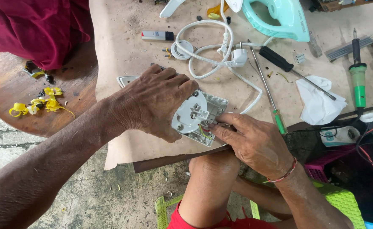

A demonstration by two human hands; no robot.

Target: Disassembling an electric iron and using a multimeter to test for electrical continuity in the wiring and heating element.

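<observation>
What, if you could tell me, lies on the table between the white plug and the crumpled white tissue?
In the head view, two screwdrivers lie between the white plug and tissue: a black-handled one and a thin green-handled one.

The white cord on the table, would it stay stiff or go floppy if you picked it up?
Probably floppy: the white cord lies in loose loops and curves. The plug end would likely dangle and swing, since it looks chunkier than the cord. It might also drag the long screwdriver lying across it.
</observation>
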